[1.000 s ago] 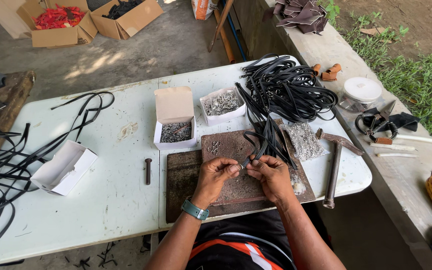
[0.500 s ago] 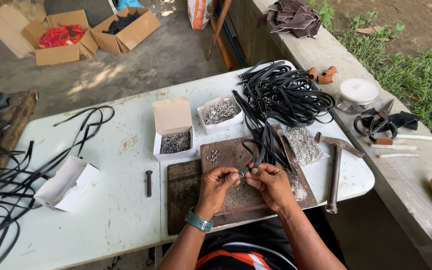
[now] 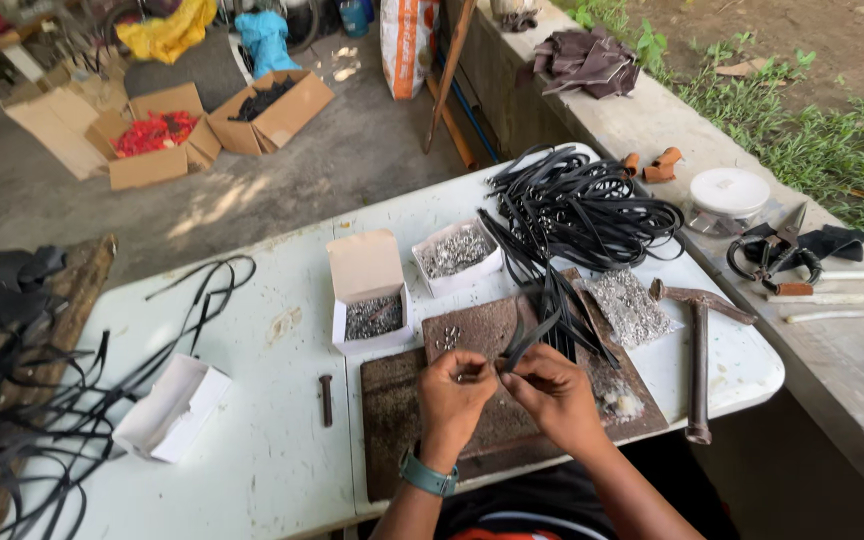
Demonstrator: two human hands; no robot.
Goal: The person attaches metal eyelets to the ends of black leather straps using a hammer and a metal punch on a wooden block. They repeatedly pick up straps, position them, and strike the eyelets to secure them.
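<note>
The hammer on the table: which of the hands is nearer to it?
Right. The right hand is just left of the hammer; the left hand is farther left, beyond it.

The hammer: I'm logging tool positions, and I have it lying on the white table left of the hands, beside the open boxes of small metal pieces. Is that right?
Not quite. The hammer lies on the white table to the right of the hands, beside the clear bag of metal pieces, not left by the open boxes. The head view shows it.

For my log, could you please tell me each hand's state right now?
Left hand: fingers pinched shut on a small piece, kind unclear.
Right hand: shut on a black strap.
</note>
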